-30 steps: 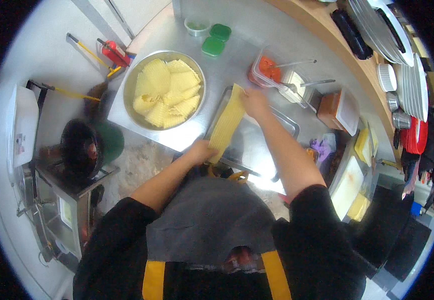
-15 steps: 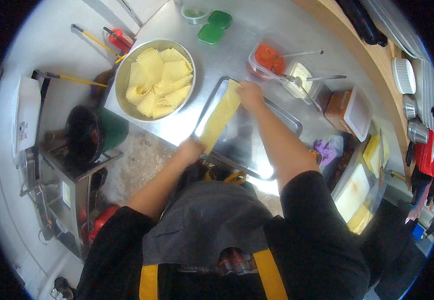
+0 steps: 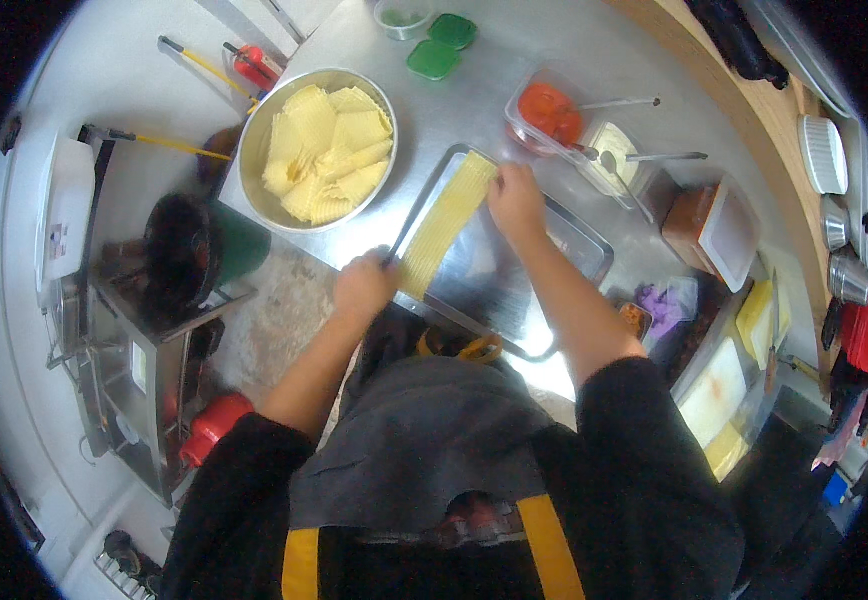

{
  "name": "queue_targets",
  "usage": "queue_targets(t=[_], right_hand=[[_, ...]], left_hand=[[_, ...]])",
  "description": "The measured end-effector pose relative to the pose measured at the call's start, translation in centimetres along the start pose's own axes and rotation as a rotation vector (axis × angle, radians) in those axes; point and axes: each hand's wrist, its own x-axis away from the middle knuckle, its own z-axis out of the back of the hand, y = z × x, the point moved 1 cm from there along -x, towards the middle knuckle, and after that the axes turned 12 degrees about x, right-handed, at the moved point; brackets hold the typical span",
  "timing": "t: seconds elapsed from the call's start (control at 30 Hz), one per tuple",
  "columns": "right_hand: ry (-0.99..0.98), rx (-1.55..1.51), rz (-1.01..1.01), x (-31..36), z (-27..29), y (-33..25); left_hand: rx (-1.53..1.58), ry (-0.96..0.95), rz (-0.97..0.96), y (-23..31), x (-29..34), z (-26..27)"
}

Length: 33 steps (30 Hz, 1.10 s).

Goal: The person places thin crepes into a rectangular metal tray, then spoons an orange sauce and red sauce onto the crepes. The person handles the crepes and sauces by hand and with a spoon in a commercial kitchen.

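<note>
Mid-frame, I'm steadying a long, ridged, pale-yellow sheet [image 3: 447,222] over a shiny rectangular metal tray [image 3: 480,268], left hand [image 3: 364,286] and right hand [image 3: 517,203] at opposite ends, likely for straightness; can't tell finger closure.

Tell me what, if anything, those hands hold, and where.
Seemingly a long yellow ridged sheet over the metal tray: right hand at its far end, left hand at its near end. Whether either grips or merely touches it cannot be told.

A: "What surrounds the steel worktable [image 3: 444,110]?"
B: "White walls [image 3: 129,95], a wooden shelf [image 3: 744,110] to the right, 1 metal-framed stand [image 3: 159,400] to the left."
A: "And the floor [image 3: 289,290]?"
B: "Mottled grey; light glares off the worktable's near edge."
</note>
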Motion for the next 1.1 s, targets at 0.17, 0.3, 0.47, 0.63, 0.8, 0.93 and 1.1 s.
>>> queue_targets(t=[0.17, 0.3, 0.47, 0.63, 0.8, 0.93, 1.1], right_hand=[[-0.278, -0.104, -0.166, 13.5, 3.7, 2.9], [-0.648, 0.049, -0.459, 26.2, 3.3, 3.3], [-0.714, -0.583, -0.965, 32.1, 0.0, 3.7], [-0.245, -0.225, -0.871, 28.7, -0.7, 6.2], [-0.19, 0.015, -0.746, 25.3, 0.9, 12.0], [-0.205, 0.225, -0.52, 23.0, 0.1, 17.6], [-0.108, 0.129, -0.578, 20.0, 2.5, 20.3]], left_hand=[[0.044, -0.078, -0.146, 0.3, -4.9, -0.3], [-0.102, -0.175, -0.169, -0.8, -6.6, -2.1], [0.121, -0.408, -0.102, -4.0, -2.9, -4.1], [0.544, -0.809, 0.374, -7.1, 2.3, -10.6], [0.271, -1.082, -0.321, -4.0, 6.5, -14.7], [0.069, -1.039, -0.113, 0.6, 7.9, -13.4], [0.001, -0.185, -0.517, 2.5, 8.4, -10.0]])
